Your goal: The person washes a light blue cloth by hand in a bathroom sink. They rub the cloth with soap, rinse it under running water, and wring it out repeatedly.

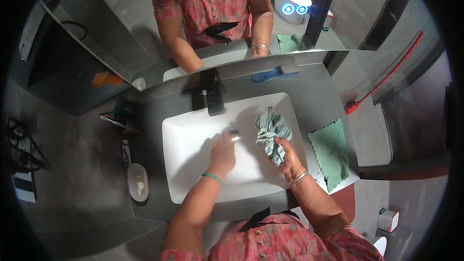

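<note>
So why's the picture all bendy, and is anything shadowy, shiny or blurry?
In the head view, the fisheye lens bends the lower edge of the mirror and the corners go black; same head view, shadows darken the white sink beside the left hand, the drain glints, and that hand looks slightly blurry.

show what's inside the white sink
The left hand is in the sink by its metal drain, the right hand holding a crumpled cloth above. What the left hand covers is hidden.

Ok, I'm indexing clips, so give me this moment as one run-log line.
left hand: near round metal drain | right hand: gripping crumpled pale-green cloth over white rectangular basin | flat green cloth: right of basin
</note>
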